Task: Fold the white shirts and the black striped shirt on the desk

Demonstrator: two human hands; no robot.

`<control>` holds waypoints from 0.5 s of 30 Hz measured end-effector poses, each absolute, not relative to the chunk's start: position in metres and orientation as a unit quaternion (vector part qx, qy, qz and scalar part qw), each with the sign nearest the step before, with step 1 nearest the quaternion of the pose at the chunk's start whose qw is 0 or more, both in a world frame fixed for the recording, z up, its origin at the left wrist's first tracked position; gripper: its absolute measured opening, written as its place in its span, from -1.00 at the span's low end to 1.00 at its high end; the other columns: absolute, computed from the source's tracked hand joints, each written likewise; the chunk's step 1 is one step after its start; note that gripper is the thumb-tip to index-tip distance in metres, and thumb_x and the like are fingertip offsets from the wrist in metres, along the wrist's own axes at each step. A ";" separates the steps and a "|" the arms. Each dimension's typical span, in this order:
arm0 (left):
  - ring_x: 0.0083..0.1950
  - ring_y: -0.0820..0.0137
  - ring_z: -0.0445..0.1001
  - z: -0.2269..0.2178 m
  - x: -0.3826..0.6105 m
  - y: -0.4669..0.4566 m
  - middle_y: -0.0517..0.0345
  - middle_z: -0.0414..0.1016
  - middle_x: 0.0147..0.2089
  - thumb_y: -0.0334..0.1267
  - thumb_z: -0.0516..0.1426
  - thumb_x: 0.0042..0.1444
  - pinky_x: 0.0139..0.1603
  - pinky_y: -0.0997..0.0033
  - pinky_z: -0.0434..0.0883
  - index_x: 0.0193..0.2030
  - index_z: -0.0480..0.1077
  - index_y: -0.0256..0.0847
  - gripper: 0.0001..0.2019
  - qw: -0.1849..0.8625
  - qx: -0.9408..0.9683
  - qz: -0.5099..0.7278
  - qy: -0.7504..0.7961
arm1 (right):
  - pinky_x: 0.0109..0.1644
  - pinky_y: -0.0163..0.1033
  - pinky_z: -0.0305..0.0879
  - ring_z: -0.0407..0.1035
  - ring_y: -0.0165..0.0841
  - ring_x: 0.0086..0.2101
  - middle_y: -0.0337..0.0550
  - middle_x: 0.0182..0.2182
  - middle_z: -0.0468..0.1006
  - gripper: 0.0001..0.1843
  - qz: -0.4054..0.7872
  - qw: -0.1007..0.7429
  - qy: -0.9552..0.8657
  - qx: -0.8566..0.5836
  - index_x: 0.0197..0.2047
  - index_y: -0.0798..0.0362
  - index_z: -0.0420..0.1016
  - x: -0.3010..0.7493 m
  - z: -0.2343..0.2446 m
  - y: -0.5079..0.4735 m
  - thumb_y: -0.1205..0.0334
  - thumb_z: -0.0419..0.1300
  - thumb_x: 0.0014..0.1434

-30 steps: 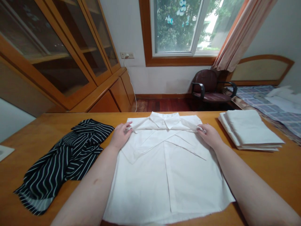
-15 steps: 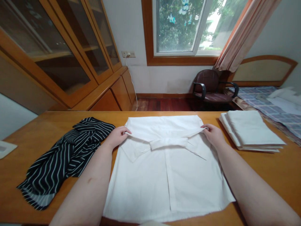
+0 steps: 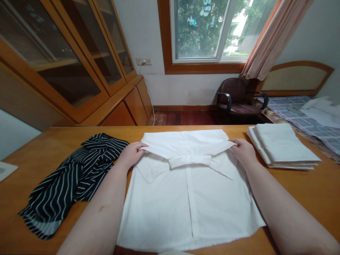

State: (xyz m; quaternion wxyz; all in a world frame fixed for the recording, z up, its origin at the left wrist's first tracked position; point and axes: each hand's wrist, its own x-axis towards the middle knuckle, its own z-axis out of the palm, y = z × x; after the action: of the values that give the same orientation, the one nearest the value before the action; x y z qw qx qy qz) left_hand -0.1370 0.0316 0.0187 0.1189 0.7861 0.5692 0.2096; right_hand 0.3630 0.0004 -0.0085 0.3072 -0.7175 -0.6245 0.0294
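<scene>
A white shirt point(image 3: 164, 205) lies spread on the wooden table, its top part folded over so that the collar point(image 3: 190, 161) rests across the middle. At the left end of the fold, my left hand point(image 3: 133, 154) pinches the cloth between thumb and fingers. My right hand point(image 3: 243, 149) grips the matching right end of the fold, slightly lifted. Between the two hands the folded edge slants down to the collar. A buttoned-front strip runs down from the collar toward the lower hem.
A black-and-white striped garment point(image 3: 69, 180) lies crumpled at the left. On the right sits a stack of folded white cloth point(image 3: 281, 145). Beyond the table point(image 3: 302, 198) stand a chair point(image 3: 236, 97), a bed point(image 3: 318, 120) and a glass-door cabinet point(image 3: 117, 95).
Both ends of the folded edge are raised and turned slightly more toward me, showing more of the cloth's flap. The hands have barely moved; the camera view shifts slightly.
</scene>
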 end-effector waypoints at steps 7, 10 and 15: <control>-0.07 0.30 0.44 0.032 -0.138 0.025 0.16 0.53 -0.13 -0.30 0.04 -0.05 0.02 0.38 0.32 -0.23 0.51 -0.12 -0.73 0.151 0.796 0.199 0.551 | -0.23 -0.22 0.31 0.40 -0.31 -0.34 -0.10 -0.19 0.56 -0.55 0.020 0.423 -0.573 -0.702 -0.08 0.05 0.54 0.364 -0.006 -0.003 0.31 0.06 -0.05; -0.16 0.30 0.46 0.032 -0.140 0.026 0.18 0.54 -0.22 -0.27 0.07 -0.07 -0.10 0.38 0.35 -0.31 0.49 -0.12 -0.80 0.166 0.795 0.163 0.560 | -0.15 -0.22 0.29 0.39 -0.27 -0.22 -0.12 -0.18 0.54 -0.64 -0.006 0.398 -0.594 -0.699 -0.21 0.03 0.56 0.369 -0.008 -0.001 0.33 0.05 -0.06; -0.31 0.29 0.46 0.029 -0.141 0.027 0.17 0.51 -0.37 -0.17 0.11 -0.09 -0.27 0.40 0.35 -0.42 0.47 -0.12 -0.85 0.210 0.778 0.079 0.587 | -0.13 -0.23 0.23 0.37 -0.26 -0.19 -0.14 -0.20 0.52 -0.73 0.042 0.227 -0.622 -0.748 -0.31 0.00 0.56 0.375 -0.013 0.004 0.34 0.06 -0.03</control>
State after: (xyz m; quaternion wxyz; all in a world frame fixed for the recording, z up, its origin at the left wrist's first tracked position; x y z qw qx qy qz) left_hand -0.1414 0.0271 0.0287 0.2103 0.7775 0.5873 0.0793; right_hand 0.3750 0.0045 -0.0126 0.2268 -0.7484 -0.6219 0.0417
